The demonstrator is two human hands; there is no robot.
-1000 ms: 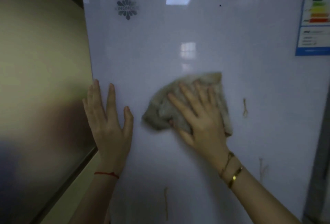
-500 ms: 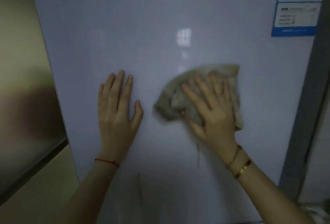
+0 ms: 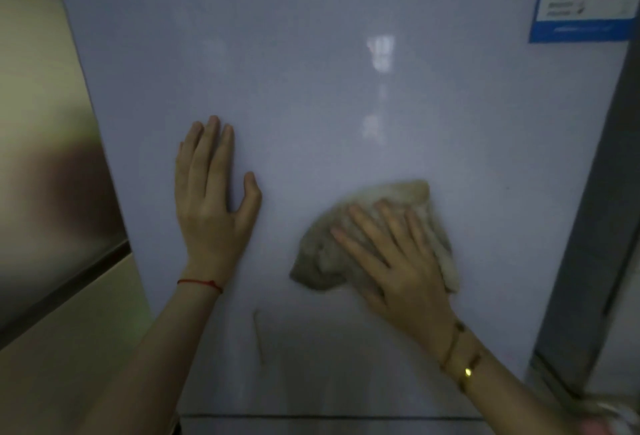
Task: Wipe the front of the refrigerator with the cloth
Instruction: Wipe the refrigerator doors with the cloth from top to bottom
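- A person's right hand (image 3: 398,261), fingers spread nearly straight, pressed a crumpled beige cloth (image 3: 367,237) flat against the pale front of the refrigerator (image 3: 311,88), the cloth lying at about 4 o'clock on the door.
- The left hand (image 3: 211,199) rested open and flat on the door at about 8 o'clock, well apart from the cloth, holding nothing and apparently bracing.
- The cloth was pinned by pressure alone, not gripped; a lighter push or a fast stroke could have let it slide out from under the palm and drop.
- A thin yellowish streak (image 3: 258,334) showed below the hands at about 6 o'clock; in the dim, soft picture it was hard to say whether it was dirt or a scratch, and a pass kept at the present height would likely have missed it.
- A blue-bordered label (image 3: 585,1) sat at 1 o'clock; a wet cloth dragged over its edge could have lifted a corner.
- The bare left palm on the glossy door risked leaving fresh prints on the surface being cleaned.
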